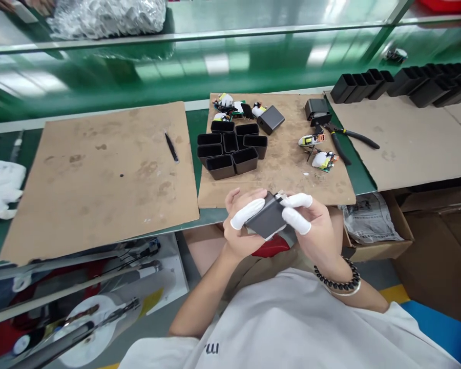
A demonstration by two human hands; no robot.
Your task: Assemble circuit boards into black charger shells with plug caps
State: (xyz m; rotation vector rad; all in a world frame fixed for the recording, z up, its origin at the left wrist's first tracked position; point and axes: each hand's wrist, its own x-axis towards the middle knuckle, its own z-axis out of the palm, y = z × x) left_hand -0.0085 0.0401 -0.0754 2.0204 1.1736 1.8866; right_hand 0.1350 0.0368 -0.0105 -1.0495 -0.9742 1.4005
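Observation:
My left hand (244, 221), a white finger cot on its thumb, is wrapped round a black plastic case (267, 218) above my lap. The thumb and a finger of my right hand (311, 220), both in white cots, pinch the case's right end. A small pale part shows at that end, too small to name. Just beyond my hands, several open black cases (219, 166) stand grouped on a cardboard sheet (280, 174). Circuit boards with white and yellow parts (325, 160) lie to the right. Another black case (271, 120) lies tilted behind the group.
Black-handled pliers (340, 146) lie at the right, below another case (317, 110). Tweezers (171, 147) rest on the left cardboard (138, 179). Rows of black cases (411, 84) stand far right. A carton with paper (372, 218) sits below the bench edge.

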